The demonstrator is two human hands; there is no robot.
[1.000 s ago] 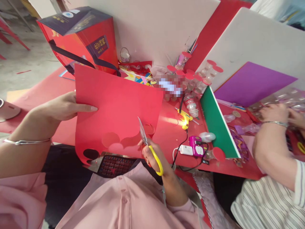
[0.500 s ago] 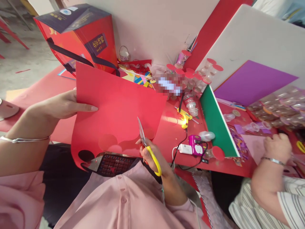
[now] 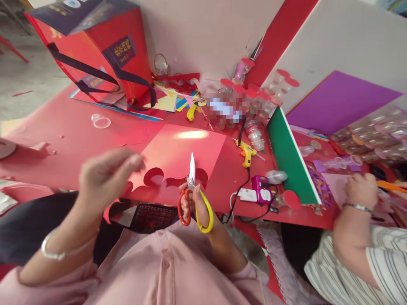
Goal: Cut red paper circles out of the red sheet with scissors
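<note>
Head view, looking down on red desk (image 3: 73, 152) strewn with craft bits. Back left, red box (image 3: 92, 48) with dark straps. To the right, purple sheet (image 3: 341, 97) leaning on a pale panel, then green board (image 3: 291, 154) standing on edge.

Next down in size, red sheet (image 3: 179, 154), on the desk in front of the body, bright patch of light near top edge, lower edge scalloped, reaching toward desk front. Looks light, thin, bendy, fairly smooth; probably prone to crease, weakest at narrow points between scallops. Best taken by broad plain area or straight upper edge, with flat pressure.

Left hand (image 3: 106, 173): raised, blurred, left of the sheet. Fingers seemingly bunched; cannot tell whether pressed together or pinching anything. Right hand (image 3: 195, 201): near the sheet's lower edge, fingers curled through scissor handles.

Scissors (image 3: 191, 181): one red handle, one yellow; blades close together, pointing away from the body over lower part of the sheet. Cannot tell whether touching. Likely stiff, modest in weight, sharp at tip; safest held by the handles.

Smaller yet: yellow glue gun (image 3: 246, 153) right of the sheet; clear cup (image 3: 101, 120) tipped over, near the box.
</note>
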